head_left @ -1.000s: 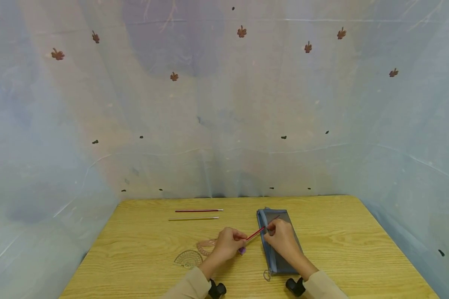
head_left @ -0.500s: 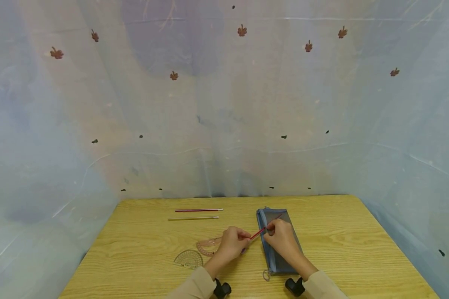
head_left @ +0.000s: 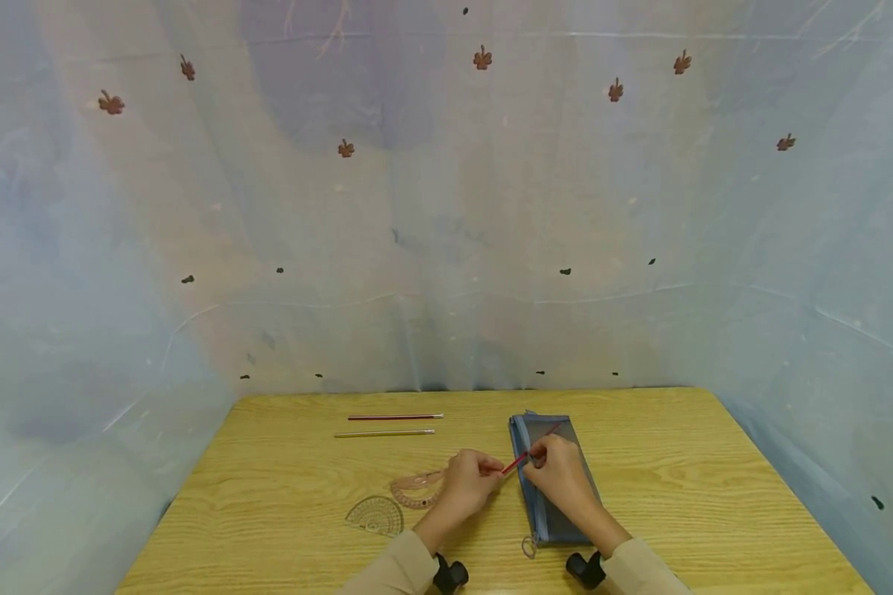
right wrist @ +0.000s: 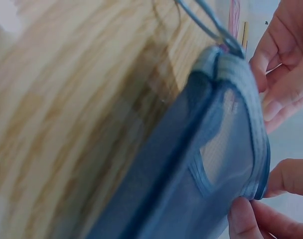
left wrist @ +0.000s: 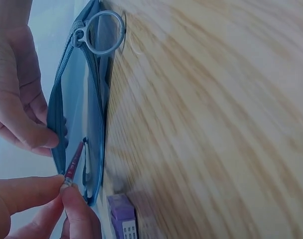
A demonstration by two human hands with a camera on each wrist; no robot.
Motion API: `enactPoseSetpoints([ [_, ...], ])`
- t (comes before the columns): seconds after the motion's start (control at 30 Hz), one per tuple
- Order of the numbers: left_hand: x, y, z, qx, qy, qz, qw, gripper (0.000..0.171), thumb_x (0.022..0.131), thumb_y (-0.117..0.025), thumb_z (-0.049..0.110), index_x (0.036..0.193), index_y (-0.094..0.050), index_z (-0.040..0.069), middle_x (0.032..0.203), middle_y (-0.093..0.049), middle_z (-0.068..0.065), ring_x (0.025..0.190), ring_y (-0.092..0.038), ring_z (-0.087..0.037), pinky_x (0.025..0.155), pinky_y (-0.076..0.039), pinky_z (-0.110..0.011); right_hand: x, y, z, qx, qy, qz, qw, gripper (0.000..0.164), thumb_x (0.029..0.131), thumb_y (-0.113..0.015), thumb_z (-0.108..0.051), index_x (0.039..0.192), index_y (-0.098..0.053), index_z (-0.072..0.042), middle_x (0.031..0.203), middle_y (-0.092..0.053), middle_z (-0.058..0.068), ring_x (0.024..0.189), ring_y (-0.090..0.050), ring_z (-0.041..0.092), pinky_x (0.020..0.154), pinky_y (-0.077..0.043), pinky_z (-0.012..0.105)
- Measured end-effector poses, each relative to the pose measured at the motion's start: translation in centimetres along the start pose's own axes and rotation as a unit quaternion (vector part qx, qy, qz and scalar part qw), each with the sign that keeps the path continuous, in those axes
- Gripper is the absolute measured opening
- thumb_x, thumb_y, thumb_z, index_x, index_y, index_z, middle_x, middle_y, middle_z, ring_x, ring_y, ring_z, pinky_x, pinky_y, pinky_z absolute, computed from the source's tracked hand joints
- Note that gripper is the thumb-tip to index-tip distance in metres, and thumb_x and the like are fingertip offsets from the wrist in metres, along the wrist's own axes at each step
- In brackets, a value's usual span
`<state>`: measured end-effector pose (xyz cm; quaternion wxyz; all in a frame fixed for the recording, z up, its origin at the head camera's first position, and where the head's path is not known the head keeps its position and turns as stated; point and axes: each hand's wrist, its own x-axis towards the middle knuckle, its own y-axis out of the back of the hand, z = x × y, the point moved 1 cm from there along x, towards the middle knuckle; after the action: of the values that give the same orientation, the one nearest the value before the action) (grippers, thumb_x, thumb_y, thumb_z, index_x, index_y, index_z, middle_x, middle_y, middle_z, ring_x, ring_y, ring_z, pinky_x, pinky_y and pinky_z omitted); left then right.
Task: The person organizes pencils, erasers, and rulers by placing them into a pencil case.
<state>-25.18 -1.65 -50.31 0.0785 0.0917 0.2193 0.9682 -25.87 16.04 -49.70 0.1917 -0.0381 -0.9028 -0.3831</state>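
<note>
My left hand (head_left: 467,481) pinches the end of a red pencil (head_left: 515,463) between thumb and fingers. The pencil slants up to the right, its far part inside a blue-grey mesh zip pouch (head_left: 565,529). With its fingertips, my right hand (head_left: 561,475) holds the pouch's zipped edge. In the left wrist view the pencil (left wrist: 75,162) enters the parted mouth of the pouch, whose zip carries a ring (left wrist: 105,32). A small purple block (left wrist: 122,214) with a white label lies on the table beside the pouch. The right wrist view shows the mesh pouch (right wrist: 156,164) gaping along its zip.
A dark red pencil (head_left: 394,417) and a yellow pencil (head_left: 383,434) lie side by side at the back left. Left of my left hand are a pink protractor (head_left: 409,498) and a clear protractor (head_left: 375,514). A patterned curtain (head_left: 446,207) hangs behind the wooden table (head_left: 231,512).
My left hand has moved a little to the right and up, sliding the red pencil further into the pouch. The right hand stays on the pouch edge.
</note>
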Motion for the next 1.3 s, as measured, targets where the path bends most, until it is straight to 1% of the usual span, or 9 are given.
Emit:
enactPoseSetpoints([
  [0.17, 0.2, -0.4, 0.0, 0.002, 0.004, 0.002, 1.0000, 0.004, 0.088, -0.073, 0.000, 0.089, -0.077, -0.001, 0.079, -0.070, -0.001, 0.071, -0.065, -0.012, 0.062, -0.054, -0.027, 0.1, 0.0, 0.0, 0.002, 0.000, -0.003, 1.000, 0.015, 0.071, -0.076, 0.008, 0.080, -0.070, -0.001, 0.072, -0.061, 0.002, 0.062, -0.057, 0.010, 0.052, -0.049, 0.024],
  [0.4, 0.2, -0.6, 0.2, 0.014, -0.017, 0.017, 0.9996, 0.004, 0.088, -0.073, 0.000, 0.086, -0.077, 0.001, 0.075, -0.068, 0.004, 0.068, -0.062, -0.006, 0.060, -0.054, -0.025, 0.1, -0.1, -0.1, 0.004, -0.004, -0.007, 1.000, 0.014, 0.071, -0.076, 0.008, 0.079, -0.069, -0.002, 0.072, -0.061, 0.002, 0.062, -0.057, 0.010, 0.052, -0.049, 0.023],
  [0.53, 0.2, -0.8, 0.2, 0.009, -0.019, 0.019, 0.9996, 0.006, 0.087, -0.073, -0.003, 0.085, -0.077, 0.002, 0.075, -0.068, 0.002, 0.067, -0.063, -0.008, 0.060, -0.054, -0.025, 0.1, -0.1, -0.2, 0.005, -0.002, -0.007, 1.000, 0.014, 0.072, -0.076, 0.008, 0.079, -0.069, -0.002, 0.073, -0.062, 0.002, 0.062, -0.058, 0.010, 0.052, -0.049, 0.023],
  [0.67, 0.2, -1.0, 0.1, 0.001, -0.011, 0.021, 0.9997, 0.006, 0.085, -0.075, -0.004, 0.084, -0.077, 0.001, 0.075, -0.070, -0.001, 0.068, -0.064, -0.009, 0.061, -0.054, -0.025, 0.1, 0.0, -0.3, 0.002, 0.003, -0.001, 1.000, 0.014, 0.071, -0.077, 0.008, 0.078, -0.070, -0.002, 0.072, -0.062, 0.003, 0.061, -0.058, 0.010, 0.052, -0.049, 0.023],
  [0.77, 0.3, -1.1, 0.2, -0.002, -0.016, 0.024, 0.9996, 0.006, 0.084, -0.075, -0.004, 0.084, -0.077, 0.001, 0.075, -0.070, -0.002, 0.067, -0.063, -0.008, 0.060, -0.053, -0.023, 0.2, 0.0, -0.3, -0.001, 0.008, 0.004, 1.000, 0.013, 0.071, -0.078, 0.008, 0.078, -0.070, -0.001, 0.072, -0.063, 0.003, 0.061, -0.059, 0.011, 0.052, -0.050, 0.023],
  [1.07, 0.6, -1.6, 0.1, -0.002, -0.022, 0.029, 0.9994, 0.007, 0.083, -0.076, -0.004, 0.081, -0.077, 0.003, 0.073, -0.070, -0.001, 0.066, -0.063, -0.006, 0.059, -0.053, -0.023, 0.3, 0.0, -0.3, 0.009, 0.005, 0.007, 1.000, 0.014, 0.070, -0.077, 0.009, 0.079, -0.070, 0.001, 0.071, -0.062, 0.003, 0.061, -0.059, 0.011, 0.052, -0.050, 0.023],
  [1.2, 0.5, -1.7, 0.1, 0.003, -0.020, 0.028, 0.9994, 0.007, 0.082, -0.077, -0.004, 0.081, -0.078, 0.003, 0.073, -0.070, 0.000, 0.066, -0.063, -0.006, 0.059, -0.053, -0.022, 0.3, 0.0, -0.3, 0.008, 0.001, 0.004, 1.000, 0.014, 0.070, -0.077, 0.008, 0.079, -0.070, 0.000, 0.072, -0.063, 0.002, 0.062, -0.059, 0.011, 0.052, -0.050, 0.023],
  [1.3, 0.4, -1.8, 0.1, -0.002, -0.022, 0.026, 0.9994, 0.007, 0.082, -0.077, -0.004, 0.081, -0.078, 0.003, 0.073, -0.071, 0.000, 0.065, -0.064, -0.006, 0.059, -0.053, -0.023, 0.3, 0.1, -0.3, 0.011, -0.001, 0.006, 1.000, 0.015, 0.069, -0.077, 0.008, 0.079, -0.070, 0.000, 0.072, -0.063, 0.003, 0.063, -0.060, 0.011, 0.052, -0.051, 0.022],
])
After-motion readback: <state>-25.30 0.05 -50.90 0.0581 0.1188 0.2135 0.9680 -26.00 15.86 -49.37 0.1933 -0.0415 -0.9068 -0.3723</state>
